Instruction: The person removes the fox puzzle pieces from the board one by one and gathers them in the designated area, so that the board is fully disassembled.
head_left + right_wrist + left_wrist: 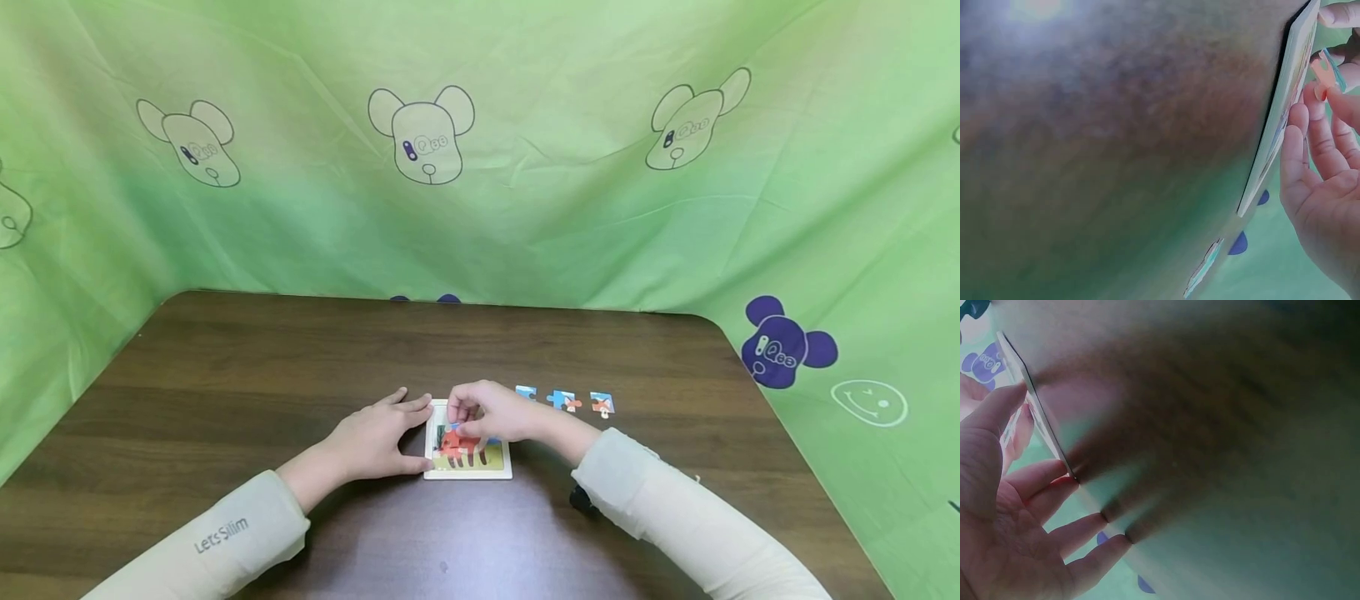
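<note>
White tray (pixel 474 476) touches the unclenched left hand (pixel 373 437); the right hand (pixel 501 413) pinches a puzzle piece (pixel 1325 75).

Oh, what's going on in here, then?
A person is working on a small jigsaw puzzle at a brown table. The left hand rests against the left side of the white puzzle frame, while the right hand pinches an orange and blue piece over it. Part of the picture is already in the frame. Three more loose pieces lie on the table, off to the right.
</note>
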`<state>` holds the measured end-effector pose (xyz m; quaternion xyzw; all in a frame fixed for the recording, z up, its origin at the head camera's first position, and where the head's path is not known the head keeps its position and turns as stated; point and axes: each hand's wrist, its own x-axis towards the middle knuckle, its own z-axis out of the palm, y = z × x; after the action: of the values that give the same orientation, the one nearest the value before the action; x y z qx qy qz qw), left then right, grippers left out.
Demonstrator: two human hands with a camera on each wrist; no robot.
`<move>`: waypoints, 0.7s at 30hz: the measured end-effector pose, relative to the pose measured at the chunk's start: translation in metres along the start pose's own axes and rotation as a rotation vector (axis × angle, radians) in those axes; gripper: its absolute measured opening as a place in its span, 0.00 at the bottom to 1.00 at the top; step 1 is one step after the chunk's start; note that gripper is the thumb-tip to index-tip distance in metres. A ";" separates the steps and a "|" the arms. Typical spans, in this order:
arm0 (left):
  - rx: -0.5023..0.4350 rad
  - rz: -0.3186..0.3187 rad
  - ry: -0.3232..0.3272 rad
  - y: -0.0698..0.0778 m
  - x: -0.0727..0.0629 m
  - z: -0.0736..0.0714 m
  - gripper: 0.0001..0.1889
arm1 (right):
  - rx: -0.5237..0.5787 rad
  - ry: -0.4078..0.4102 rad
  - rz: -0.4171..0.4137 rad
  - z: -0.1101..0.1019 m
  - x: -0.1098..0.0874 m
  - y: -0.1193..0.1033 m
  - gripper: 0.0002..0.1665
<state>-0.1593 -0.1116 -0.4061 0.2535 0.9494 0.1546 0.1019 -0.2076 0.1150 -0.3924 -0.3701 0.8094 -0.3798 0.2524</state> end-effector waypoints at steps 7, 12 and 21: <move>-0.003 0.003 0.003 0.001 0.000 0.000 0.40 | -0.001 0.009 -0.021 -0.002 -0.005 0.004 0.04; -0.007 -0.001 -0.004 0.001 0.000 -0.001 0.40 | -0.028 0.029 -0.043 -0.003 -0.011 0.009 0.04; -0.006 -0.004 0.000 0.002 -0.001 0.000 0.40 | -0.041 0.054 -0.014 -0.010 -0.021 0.011 0.03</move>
<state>-0.1577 -0.1104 -0.4049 0.2511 0.9495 0.1574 0.1031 -0.2058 0.1406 -0.3925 -0.3704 0.8208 -0.3749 0.2202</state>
